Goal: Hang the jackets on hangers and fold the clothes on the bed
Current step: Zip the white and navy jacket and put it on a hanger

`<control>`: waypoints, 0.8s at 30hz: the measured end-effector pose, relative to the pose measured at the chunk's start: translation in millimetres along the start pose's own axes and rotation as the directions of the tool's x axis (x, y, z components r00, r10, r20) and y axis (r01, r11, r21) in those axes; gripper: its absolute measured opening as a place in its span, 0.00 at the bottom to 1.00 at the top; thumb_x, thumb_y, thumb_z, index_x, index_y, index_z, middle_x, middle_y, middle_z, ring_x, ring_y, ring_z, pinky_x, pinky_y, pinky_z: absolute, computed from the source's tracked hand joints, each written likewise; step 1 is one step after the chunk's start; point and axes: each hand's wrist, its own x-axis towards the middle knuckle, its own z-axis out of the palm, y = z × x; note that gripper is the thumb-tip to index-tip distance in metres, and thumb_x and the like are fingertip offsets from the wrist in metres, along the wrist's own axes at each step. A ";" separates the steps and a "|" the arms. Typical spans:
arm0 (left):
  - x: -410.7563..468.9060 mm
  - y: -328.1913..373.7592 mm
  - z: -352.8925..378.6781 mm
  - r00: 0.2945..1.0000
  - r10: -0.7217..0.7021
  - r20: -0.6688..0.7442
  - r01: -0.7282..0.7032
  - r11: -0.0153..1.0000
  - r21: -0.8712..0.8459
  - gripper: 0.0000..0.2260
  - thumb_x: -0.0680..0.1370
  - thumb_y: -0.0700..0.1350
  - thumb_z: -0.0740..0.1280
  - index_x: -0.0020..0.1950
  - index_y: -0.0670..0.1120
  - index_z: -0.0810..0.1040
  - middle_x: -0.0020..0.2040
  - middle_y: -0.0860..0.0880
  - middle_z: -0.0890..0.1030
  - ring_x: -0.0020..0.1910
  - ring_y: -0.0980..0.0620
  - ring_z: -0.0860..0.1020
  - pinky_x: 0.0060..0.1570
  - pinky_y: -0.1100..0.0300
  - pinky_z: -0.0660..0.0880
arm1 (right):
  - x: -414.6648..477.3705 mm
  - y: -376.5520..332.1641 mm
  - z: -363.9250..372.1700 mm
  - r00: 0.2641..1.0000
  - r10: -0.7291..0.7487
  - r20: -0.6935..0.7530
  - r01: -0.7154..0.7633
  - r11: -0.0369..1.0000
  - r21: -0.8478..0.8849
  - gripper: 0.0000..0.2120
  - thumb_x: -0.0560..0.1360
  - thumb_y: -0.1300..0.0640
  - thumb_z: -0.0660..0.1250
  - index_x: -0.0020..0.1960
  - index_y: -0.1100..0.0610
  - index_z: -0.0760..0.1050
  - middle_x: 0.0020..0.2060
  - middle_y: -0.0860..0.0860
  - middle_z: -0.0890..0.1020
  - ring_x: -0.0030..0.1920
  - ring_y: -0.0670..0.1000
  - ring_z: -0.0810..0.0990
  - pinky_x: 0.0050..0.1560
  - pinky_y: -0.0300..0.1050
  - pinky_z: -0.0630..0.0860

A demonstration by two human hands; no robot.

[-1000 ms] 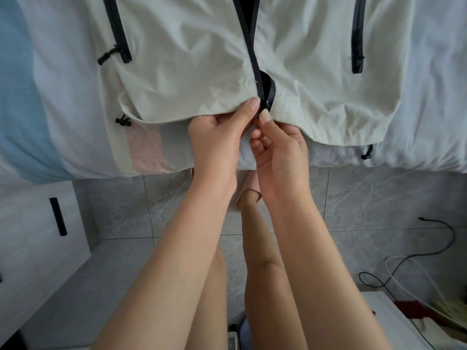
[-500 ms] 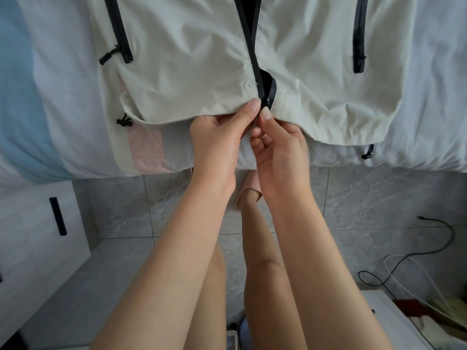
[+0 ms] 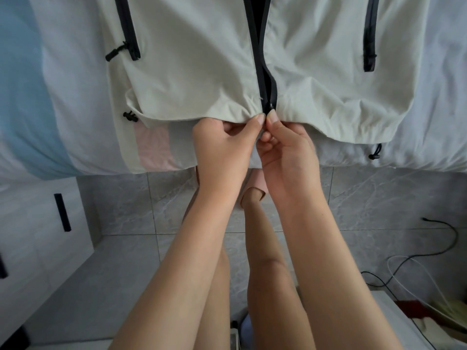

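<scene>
A pale grey-green jacket point(image 3: 202, 59) with black zips lies front-up on the bed point(image 3: 442, 97), its hem at the bed's near edge. Its black front zip point(image 3: 262, 72) runs up the middle and is parted above. My left hand point(image 3: 225, 145) pinches the hem on the left side of the zip's bottom end. My right hand point(image 3: 285, 150) pinches the right side, thumb tip beside the small zip slider point(image 3: 271, 106). The two thumbs nearly touch. Black pocket zips sit at the left point(image 3: 129, 34) and right point(image 3: 370, 34).
The bed carries white, light blue point(image 3: 22, 97) and pink point(image 3: 151, 145) bedding. A white drawer cabinet point(image 3: 32, 223) with black handles stands at the left. Grey tiled floor point(image 3: 379, 203) lies below, with black and white cables point(image 3: 429, 256) at the right. My legs and pink slippers point(image 3: 257, 183) are under my arms.
Both hands stay at the zip's bottom end. The two zip sides at the hem have come closer together, and the fingertips have shifted slightly around the slider.
</scene>
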 end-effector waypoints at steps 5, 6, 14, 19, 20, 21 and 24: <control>1.8 -1.8 -0.3 0.999 0.046 -0.008 -0.045 0.998 0.054 0.04 0.71 0.40 0.72 0.38 0.41 0.80 0.35 0.46 0.83 0.37 0.51 0.83 0.41 0.51 0.80 | 1.8 -3.1 3.0 1.000 0.015 -0.014 -0.016 0.997 -0.073 0.11 0.76 0.67 0.65 0.36 0.60 0.73 0.27 0.51 0.74 0.25 0.43 0.72 0.28 0.32 0.71; 2.0 -2.3 0.0 0.999 0.046 -0.011 -0.045 0.997 0.059 0.04 0.71 0.40 0.72 0.38 0.42 0.80 0.34 0.46 0.83 0.36 0.52 0.83 0.40 0.52 0.80 | 2.4 -3.2 2.7 1.000 0.017 -0.015 -0.018 0.997 -0.073 0.11 0.76 0.67 0.65 0.36 0.60 0.73 0.27 0.51 0.74 0.25 0.43 0.72 0.28 0.32 0.71; 1.3 -7.7 1.9 0.995 -0.031 -0.091 0.023 0.996 -0.088 0.04 0.72 0.37 0.71 0.40 0.36 0.80 0.32 0.45 0.82 0.33 0.50 0.82 0.37 0.56 0.77 | -0.1 2.5 -3.5 0.998 0.059 0.029 -0.046 0.940 -0.339 0.11 0.76 0.54 0.68 0.48 0.64 0.78 0.32 0.50 0.80 0.36 0.45 0.80 0.43 0.40 0.77; -0.6 -10.2 0.4 0.998 0.016 -0.053 -0.018 0.999 -0.040 0.04 0.72 0.39 0.71 0.43 0.38 0.82 0.37 0.44 0.84 0.38 0.48 0.83 0.44 0.51 0.80 | -8.0 -8.9 2.2 0.996 0.068 -0.064 -0.090 0.883 -0.461 0.19 0.74 0.50 0.70 0.49 0.67 0.79 0.33 0.52 0.82 0.35 0.47 0.83 0.39 0.38 0.79; -1.8 -11.6 -0.9 0.998 0.028 -0.053 -0.030 0.999 -0.030 0.04 0.72 0.39 0.71 0.44 0.38 0.82 0.39 0.45 0.84 0.40 0.49 0.83 0.46 0.51 0.80 | -9.0 -11.4 3.0 0.995 0.066 -0.079 -0.098 0.855 -0.510 0.16 0.74 0.50 0.70 0.46 0.65 0.80 0.31 0.51 0.83 0.35 0.47 0.84 0.38 0.37 0.80; -2.7 -12.8 -2.6 0.997 0.042 -0.057 -0.043 0.999 -0.012 0.04 0.72 0.38 0.70 0.45 0.39 0.82 0.40 0.46 0.84 0.42 0.50 0.83 0.47 0.52 0.80 | -9.9 -12.9 4.0 0.994 0.071 -0.086 -0.106 0.828 -0.550 0.14 0.74 0.51 0.70 0.43 0.63 0.80 0.30 0.51 0.84 0.34 0.46 0.84 0.37 0.36 0.80; -4.4 -16.4 -8.5 0.996 0.043 -0.072 -0.043 0.999 0.010 0.04 0.72 0.39 0.70 0.45 0.39 0.82 0.41 0.47 0.84 0.43 0.52 0.83 0.46 0.55 0.79 | -12.1 -10.5 7.1 0.989 0.103 -0.104 -0.144 0.795 -0.590 0.13 0.74 0.50 0.70 0.42 0.61 0.79 0.30 0.52 0.84 0.32 0.47 0.84 0.32 0.35 0.78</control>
